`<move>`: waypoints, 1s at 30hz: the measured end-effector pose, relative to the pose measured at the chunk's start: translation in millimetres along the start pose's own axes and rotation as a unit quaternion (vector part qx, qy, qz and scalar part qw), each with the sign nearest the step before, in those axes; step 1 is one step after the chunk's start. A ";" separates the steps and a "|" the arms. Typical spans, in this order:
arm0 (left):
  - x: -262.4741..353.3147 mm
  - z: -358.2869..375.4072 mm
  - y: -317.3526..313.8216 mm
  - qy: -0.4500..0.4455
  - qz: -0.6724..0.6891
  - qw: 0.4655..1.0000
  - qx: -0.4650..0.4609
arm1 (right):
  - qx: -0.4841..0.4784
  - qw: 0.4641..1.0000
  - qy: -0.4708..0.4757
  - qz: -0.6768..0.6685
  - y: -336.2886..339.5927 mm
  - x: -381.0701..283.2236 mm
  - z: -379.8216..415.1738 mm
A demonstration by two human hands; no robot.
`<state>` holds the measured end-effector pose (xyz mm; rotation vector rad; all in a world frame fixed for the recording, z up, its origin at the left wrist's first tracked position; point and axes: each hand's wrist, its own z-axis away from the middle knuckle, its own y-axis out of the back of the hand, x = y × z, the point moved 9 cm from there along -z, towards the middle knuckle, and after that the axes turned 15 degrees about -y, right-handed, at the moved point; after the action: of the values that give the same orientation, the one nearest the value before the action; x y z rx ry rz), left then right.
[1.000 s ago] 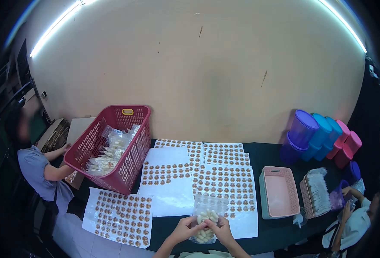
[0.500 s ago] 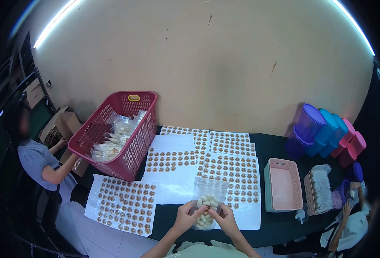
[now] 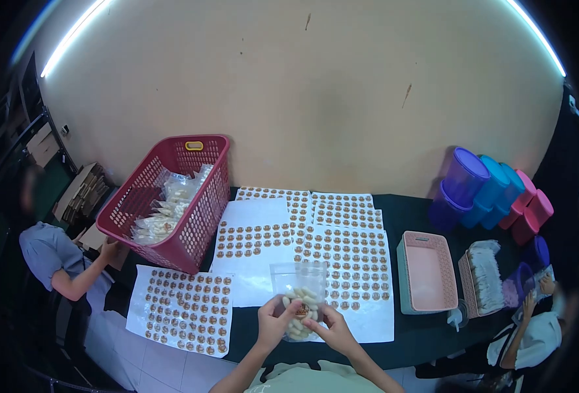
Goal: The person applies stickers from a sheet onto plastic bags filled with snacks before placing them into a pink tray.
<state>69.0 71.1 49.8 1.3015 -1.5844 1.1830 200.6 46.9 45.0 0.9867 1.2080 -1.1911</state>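
Observation:
A clear zip pouch [image 3: 298,275] filled with pale, capsule-shaped pieces is held upright near the table's front edge. A round brown sticker [image 3: 302,310] shows on its front. My left hand [image 3: 275,321] grips the pouch's left side, its thumb beside the sticker. On the right side, my right hand [image 3: 333,329] grips the pouch low down, its thumb near the sticker's lower edge. Behind the pouch lie white sheets [image 3: 256,275] bearing rows of the same round stickers. Another sticker sheet [image 3: 181,308] lies to the left, partly over the front edge.
A red basket [image 3: 204,226] with filled pouches stands at left. To the right are a pink-lined basket [image 3: 427,275], a basket of clear bags [image 3: 488,278] and purple, blue and pink tubs [image 3: 466,173]. One person [image 3: 57,262] is at far left, another [image 3: 531,340] at far right.
The view has shifted slightly. My right thumb has moved from the sticker's upper right to its lower edge. The person at left has drawn a cardboard piece closer.

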 end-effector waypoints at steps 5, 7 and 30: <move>5.6 -1.8 -12.7 0.015 0.061 0.998 -0.030 | -0.017 0.998 -0.044 0.043 2.8 -0.1 -0.2; 6.3 -1.7 -16.6 0.017 0.090 0.995 -0.037 | -0.018 0.999 -0.049 0.012 4.4 -0.4 -1.2; -13.0 12.9 -16.2 0.024 -0.046 0.995 -0.081 | 0.086 0.992 0.003 -0.093 22.9 -6.2 -1.3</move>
<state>87.5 61.5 37.0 1.2192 -1.5356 0.9994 223.3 52.2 49.8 1.0210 1.2374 -1.4597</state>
